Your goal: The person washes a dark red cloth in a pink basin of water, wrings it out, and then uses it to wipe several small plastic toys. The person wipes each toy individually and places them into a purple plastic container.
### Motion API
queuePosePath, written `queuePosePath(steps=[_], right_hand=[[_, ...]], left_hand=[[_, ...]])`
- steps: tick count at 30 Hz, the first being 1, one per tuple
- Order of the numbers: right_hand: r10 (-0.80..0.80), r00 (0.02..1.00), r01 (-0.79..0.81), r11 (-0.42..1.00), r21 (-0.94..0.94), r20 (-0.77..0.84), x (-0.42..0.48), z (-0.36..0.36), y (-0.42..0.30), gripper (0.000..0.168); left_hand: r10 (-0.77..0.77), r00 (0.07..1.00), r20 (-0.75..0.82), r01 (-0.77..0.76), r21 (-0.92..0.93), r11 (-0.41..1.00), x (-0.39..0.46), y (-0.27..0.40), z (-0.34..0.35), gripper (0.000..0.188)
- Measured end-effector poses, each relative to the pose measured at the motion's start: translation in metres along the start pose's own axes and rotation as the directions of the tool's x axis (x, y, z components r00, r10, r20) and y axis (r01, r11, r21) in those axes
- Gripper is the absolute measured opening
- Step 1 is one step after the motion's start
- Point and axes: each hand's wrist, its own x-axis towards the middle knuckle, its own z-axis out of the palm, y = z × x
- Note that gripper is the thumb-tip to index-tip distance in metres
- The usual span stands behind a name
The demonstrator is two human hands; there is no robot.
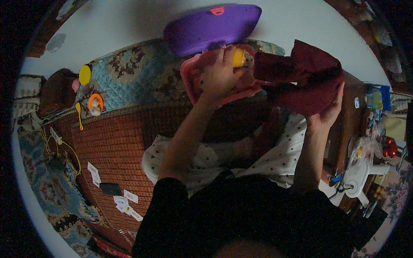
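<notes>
My left hand (219,77) reaches into an open pink plastic bin (187,72), with its fingers beside a yellow object (238,58); whether it grips that object is unclear from the blur. The bin's purple lid (213,29) stands raised behind it, against the wall. On the right, my right hand (326,109) holds up a dark red cloth (309,80), whose other end hangs at the bin's right side. Part of the bin's inside is hidden by my left hand.
On the patterned quilt at the left lie a yellow disc (85,75), an orange round container (95,104) and a yellow spoon-like utensil (79,116). Several cards (122,204) and a black flat object (110,189) lie on the brown woven cover. A wooden cabinet stands at the right.
</notes>
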Motion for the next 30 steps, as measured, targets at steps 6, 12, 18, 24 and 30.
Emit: queuePosePath(steps=[6, 12, 18, 24, 30], right_hand=[[-0.056, 0.993, 0.047, 0.996, -0.081, -0.109, -0.001, -0.017, -0.006, 0.046], [-0.063, 0.996, 0.046, 0.969, -0.244, -0.063, 0.006, -0.02, 0.002, 0.051], [0.144, 0.948, -0.142, 0.99, -0.027, 0.283, 0.022, -0.039, 0.003, 0.044], [0.02, 0.991, -0.053, 0.966, -0.252, -0.132, 0.013, 0.012, 0.045, 0.053], [-0.211, 0.977, 0.152, 0.745, -0.649, -0.013, 0.014, 0.003, 0.085, 0.065]], left_hand=[[0.179, 0.984, 0.018, -0.179, 0.181, 0.967, 0.005, -0.008, 0.007, 0.049], [0.014, 0.994, 0.108, -0.014, 0.003, 1.0, 0.019, -0.035, 0.051, 0.046], [-0.031, 0.995, 0.096, 0.049, -0.193, 0.98, 0.004, -0.036, -0.048, 0.033], [-0.059, 0.598, -0.799, 0.376, 0.214, 0.902, -0.043, -0.232, -0.18, 0.023], [-0.325, 0.707, -0.628, 0.707, 0.643, 0.296, -0.109, -0.373, -0.248, 0.068]])
